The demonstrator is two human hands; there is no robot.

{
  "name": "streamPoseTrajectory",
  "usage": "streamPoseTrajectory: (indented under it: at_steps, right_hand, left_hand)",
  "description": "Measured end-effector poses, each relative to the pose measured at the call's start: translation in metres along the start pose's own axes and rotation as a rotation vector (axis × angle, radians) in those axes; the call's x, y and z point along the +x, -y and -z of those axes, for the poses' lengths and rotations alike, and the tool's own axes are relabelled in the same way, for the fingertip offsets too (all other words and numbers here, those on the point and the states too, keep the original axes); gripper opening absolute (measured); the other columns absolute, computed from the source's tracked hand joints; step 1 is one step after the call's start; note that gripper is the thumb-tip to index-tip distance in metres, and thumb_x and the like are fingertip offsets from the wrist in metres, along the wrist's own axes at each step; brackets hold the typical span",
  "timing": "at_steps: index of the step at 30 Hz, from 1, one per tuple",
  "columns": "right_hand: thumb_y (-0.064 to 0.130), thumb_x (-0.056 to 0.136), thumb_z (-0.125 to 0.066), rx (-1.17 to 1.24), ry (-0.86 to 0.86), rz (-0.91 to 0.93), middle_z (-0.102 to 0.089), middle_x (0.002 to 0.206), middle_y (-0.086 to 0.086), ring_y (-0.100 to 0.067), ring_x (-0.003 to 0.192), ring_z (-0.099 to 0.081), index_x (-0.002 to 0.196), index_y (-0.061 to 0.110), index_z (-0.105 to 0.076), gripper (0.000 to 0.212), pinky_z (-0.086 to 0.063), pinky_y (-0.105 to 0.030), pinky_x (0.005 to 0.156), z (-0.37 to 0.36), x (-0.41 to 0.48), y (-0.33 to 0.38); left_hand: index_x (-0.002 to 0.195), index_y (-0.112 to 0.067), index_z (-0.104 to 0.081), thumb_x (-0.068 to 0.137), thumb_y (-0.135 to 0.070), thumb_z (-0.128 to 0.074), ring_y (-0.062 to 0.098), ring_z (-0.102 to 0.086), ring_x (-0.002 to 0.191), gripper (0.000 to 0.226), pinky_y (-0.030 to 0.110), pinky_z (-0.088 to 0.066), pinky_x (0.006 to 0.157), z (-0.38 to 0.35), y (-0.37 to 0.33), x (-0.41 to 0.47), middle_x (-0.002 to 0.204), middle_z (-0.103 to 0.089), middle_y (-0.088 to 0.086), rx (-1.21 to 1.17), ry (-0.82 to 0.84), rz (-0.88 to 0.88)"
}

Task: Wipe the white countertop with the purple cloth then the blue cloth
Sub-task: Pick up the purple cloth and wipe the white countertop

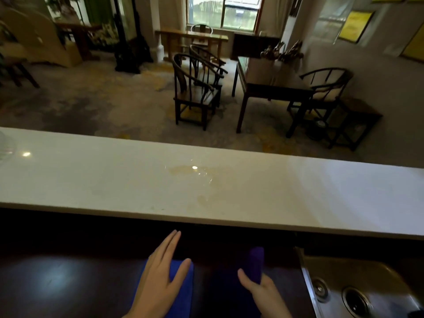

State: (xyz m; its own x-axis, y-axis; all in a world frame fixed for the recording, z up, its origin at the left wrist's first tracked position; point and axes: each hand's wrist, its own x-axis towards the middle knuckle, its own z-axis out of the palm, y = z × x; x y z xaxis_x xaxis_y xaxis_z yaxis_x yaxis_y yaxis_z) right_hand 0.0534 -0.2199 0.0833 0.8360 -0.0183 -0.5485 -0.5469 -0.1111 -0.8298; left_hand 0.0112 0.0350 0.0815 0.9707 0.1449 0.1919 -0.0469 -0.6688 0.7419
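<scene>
The white countertop runs across the middle of the view, with yellowish stains near its centre. Below it, on a dark lower counter, lies the blue cloth. My left hand rests flat on the blue cloth with fingers spread. To the right lies the purple cloth, dark and partly in shadow. My right hand has its thumb and fingers around the near end of the purple cloth.
A steel sink sits at the lower right of the dark counter. A glass object stands at the countertop's far left. Beyond the countertop are wooden chairs and a dark table.
</scene>
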Motion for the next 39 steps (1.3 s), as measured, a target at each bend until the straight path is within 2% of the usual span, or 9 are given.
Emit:
streamPoseTrajectory:
  at_steps: [3,6,10,14,19,22,25,32,39]
  right_hand:
    - [0.011,0.087,-0.075,0.065,0.002,0.102,-0.081,0.091,-0.007,-0.018,0.09,-0.074,0.107,0.0,-0.075,0.022,-0.056,-0.02,0.077,0.011,-0.02,0.036]
    - [0.026,0.078,-0.079,0.13,0.057,0.118,-0.081,0.094,-0.01,-0.031,0.097,-0.073,0.105,0.007,-0.075,0.034,-0.054,-0.042,0.091,0.025,-0.039,0.078]
    - [0.031,0.076,-0.079,0.272,0.046,0.216,-0.079,0.103,-0.015,-0.035,0.093,-0.076,0.109,0.012,-0.073,0.038,-0.057,-0.051,0.086,0.041,-0.053,0.128]
    - [0.038,0.078,-0.074,0.264,-0.109,0.367,-0.08,0.097,-0.002,-0.028,0.088,-0.077,0.109,0.024,-0.069,0.034,-0.061,-0.049,0.077,0.051,-0.044,0.179]
    - [0.04,0.096,-0.061,-0.004,-0.364,0.579,-0.069,0.104,0.009,-0.021,0.1,-0.066,0.109,0.037,-0.056,0.014,-0.058,-0.038,0.076,0.046,0.007,0.217]
    - [0.032,0.099,-0.059,-0.278,-0.524,0.663,-0.065,0.112,0.002,-0.024,0.105,-0.063,0.123,0.025,-0.053,0.026,-0.054,-0.029,0.07,0.032,0.042,0.229]
    - [0.023,0.097,-0.063,-0.592,-0.629,0.69,-0.062,0.123,-0.008,-0.029,0.108,-0.063,0.129,0.013,-0.054,0.035,-0.055,-0.039,0.08,0.009,0.069,0.23]
    - [0.037,0.099,-0.055,-0.949,-0.378,0.446,-0.049,0.134,-0.009,-0.028,0.11,-0.061,0.139,0.021,-0.049,0.043,-0.052,-0.04,0.09,-0.053,0.111,0.215]
    - [0.041,0.099,-0.051,-1.019,-0.419,0.391,-0.05,0.128,-0.012,-0.023,0.087,-0.055,0.109,0.024,-0.055,0.021,-0.052,-0.039,0.077,-0.083,0.142,0.214]
  left_hand:
    - [0.15,-0.053,-0.018,0.09,-0.071,-0.035,-0.011,-0.02,0.141,0.065,0.024,-0.026,0.11,0.013,-0.008,0.009,0.155,-0.015,-0.041,0.013,-0.03,-0.021]
    - [0.152,-0.044,-0.026,0.091,-0.068,-0.037,-0.008,-0.024,0.141,0.066,0.025,-0.028,0.111,0.027,-0.014,0.023,0.156,-0.022,-0.034,0.035,-0.081,-0.04]
    - [0.15,-0.026,-0.039,0.093,-0.057,-0.039,0.011,-0.038,0.14,0.065,0.035,-0.034,0.113,0.045,-0.014,0.042,0.155,-0.04,-0.01,0.126,-0.157,-0.054]
    - [0.146,-0.021,-0.045,0.093,-0.055,-0.036,0.021,-0.042,0.138,0.064,0.042,-0.036,0.111,0.062,-0.004,0.057,0.152,-0.045,0.0,0.258,-0.185,-0.004]
    - [0.139,-0.02,-0.055,0.093,-0.057,-0.034,0.027,-0.048,0.132,0.063,0.047,-0.042,0.107,0.072,0.014,0.065,0.145,-0.051,0.006,0.368,-0.175,0.022]
    - [0.134,-0.018,-0.06,0.095,-0.063,-0.025,0.026,-0.051,0.126,0.07,0.041,-0.042,0.104,0.072,0.021,0.066,0.138,-0.056,0.008,0.412,-0.149,0.01]
    - [0.128,-0.015,-0.066,0.096,-0.063,-0.025,0.032,-0.054,0.124,0.071,0.04,-0.037,0.106,0.071,0.025,0.067,0.133,-0.06,0.012,0.448,-0.123,0.004]
    - [0.129,-0.023,-0.065,0.093,-0.057,-0.038,0.027,-0.053,0.126,0.057,0.043,-0.04,0.107,0.082,0.029,0.073,0.135,-0.06,0.006,0.512,-0.028,-0.003]
    - [0.133,-0.032,-0.058,0.096,-0.057,-0.041,0.016,-0.047,0.125,0.048,0.031,-0.034,0.108,0.096,0.033,0.08,0.137,-0.054,-0.005,0.507,0.018,-0.018]
